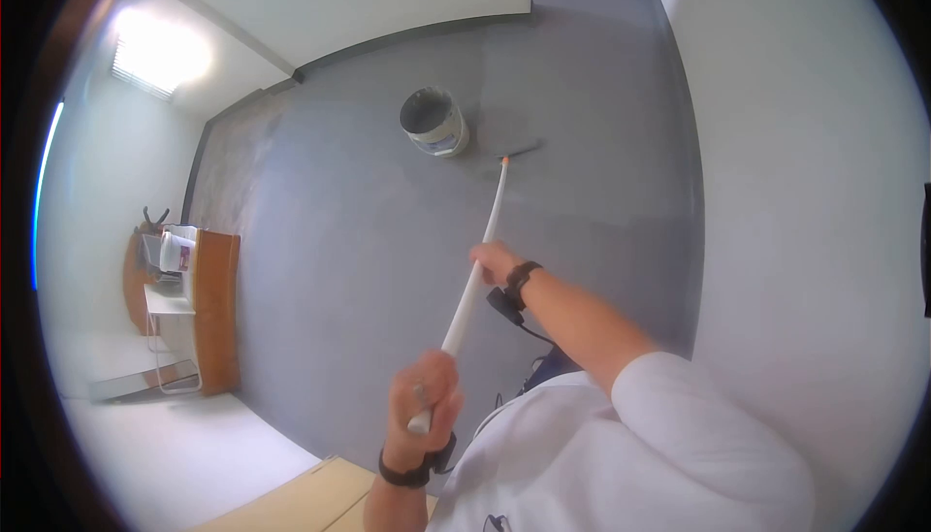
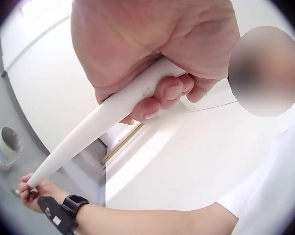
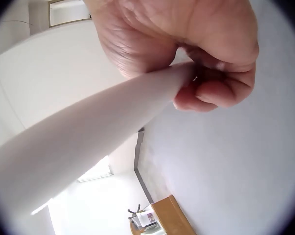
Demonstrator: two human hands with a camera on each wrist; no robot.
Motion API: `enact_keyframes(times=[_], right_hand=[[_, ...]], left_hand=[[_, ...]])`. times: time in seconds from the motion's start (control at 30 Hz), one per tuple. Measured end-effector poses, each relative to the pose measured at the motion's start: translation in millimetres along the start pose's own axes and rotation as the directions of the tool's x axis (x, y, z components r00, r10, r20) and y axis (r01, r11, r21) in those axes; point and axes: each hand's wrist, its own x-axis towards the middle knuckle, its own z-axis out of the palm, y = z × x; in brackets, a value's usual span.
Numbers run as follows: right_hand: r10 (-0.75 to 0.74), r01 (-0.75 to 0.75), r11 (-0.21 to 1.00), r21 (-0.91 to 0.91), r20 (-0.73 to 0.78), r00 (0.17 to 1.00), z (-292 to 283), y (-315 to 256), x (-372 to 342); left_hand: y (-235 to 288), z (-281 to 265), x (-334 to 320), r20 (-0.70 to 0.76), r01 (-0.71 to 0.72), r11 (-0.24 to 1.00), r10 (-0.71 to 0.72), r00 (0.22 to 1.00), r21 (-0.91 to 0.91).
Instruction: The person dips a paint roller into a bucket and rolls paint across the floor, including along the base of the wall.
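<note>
A long white pole (image 1: 467, 309) runs from the lower middle of the head view up to a grey tool head (image 1: 524, 150) lying on the grey floor. My left hand (image 1: 424, 401) grips the pole's near end; in the left wrist view the fingers of the left hand (image 2: 157, 54) curl round it. Farther along, my right hand (image 1: 497, 262) holds the pole, and the right wrist view has the right hand (image 3: 186, 44) with fingers bent around it. A white bucket (image 1: 446, 136), grey inside, stands left of the tool head.
White walls (image 1: 805, 144) border the grey floor (image 1: 339, 241) at the right and top. At the left are a brown wooden cabinet (image 1: 219, 309), a white container (image 1: 175, 253) and a white-framed stand (image 1: 171, 301). A pale yellow surface (image 1: 301, 503) lies at the bottom. The far-left floor looks patchy.
</note>
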Motion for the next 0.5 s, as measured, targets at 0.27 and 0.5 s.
enact_keyframes(times=[0.27,0.5], right_hand=[[0.186,-0.185,0.983,-0.024,0.141,0.972,18.9,4.9,3.6],[0.041,-0.12,0.957,0.263,0.289,0.957,69.6,-54.7,-61.6]], left_hand=[[72.7,-62.9,-13.9,-0.081,-0.074,0.978,0.059,0.995,-0.195],[109.5,-94.3,-40.1,-0.38,-0.283,0.952,0.221,0.898,-0.115]])
